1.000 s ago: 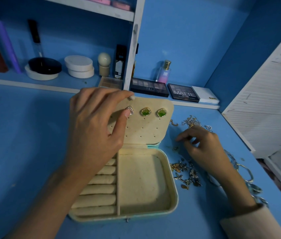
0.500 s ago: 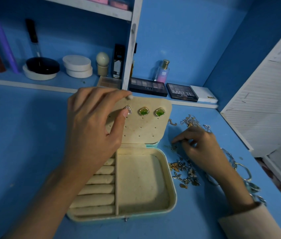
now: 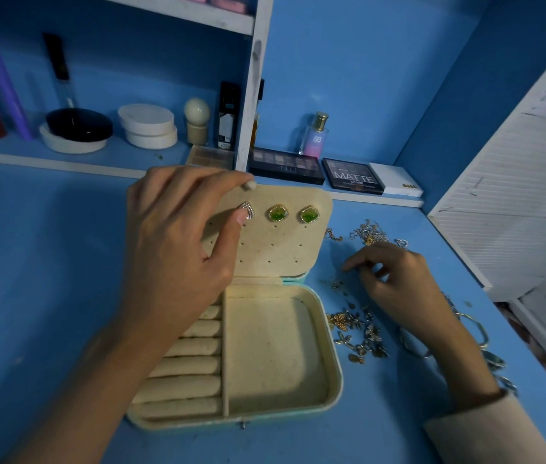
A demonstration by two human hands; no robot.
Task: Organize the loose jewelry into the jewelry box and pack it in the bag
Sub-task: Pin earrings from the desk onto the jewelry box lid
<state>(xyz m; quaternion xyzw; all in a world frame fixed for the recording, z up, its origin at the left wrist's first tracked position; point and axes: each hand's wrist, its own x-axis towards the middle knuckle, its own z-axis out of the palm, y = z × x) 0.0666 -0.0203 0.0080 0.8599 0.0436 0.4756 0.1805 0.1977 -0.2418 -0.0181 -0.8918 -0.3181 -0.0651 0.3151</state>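
While the jewelry box (image 3: 275,349) lies open, a silver earring (image 3: 249,211) is pinched against its lid (image 3: 285,249) by the left hand (image 3: 178,249); the right hand (image 3: 399,283) is curled over loose jewelry (image 3: 358,326), grip unclear

Right of the jewelry box (image 3: 275,346) — loose jewelry (image 3: 358,329); behind it, palettes (image 3: 285,165).

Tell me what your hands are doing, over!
Left hand pinches silver earring on jewelry box lid. Right hand over loose jewelry, grip unclear. Two green earrings pinned. Bag not in view.
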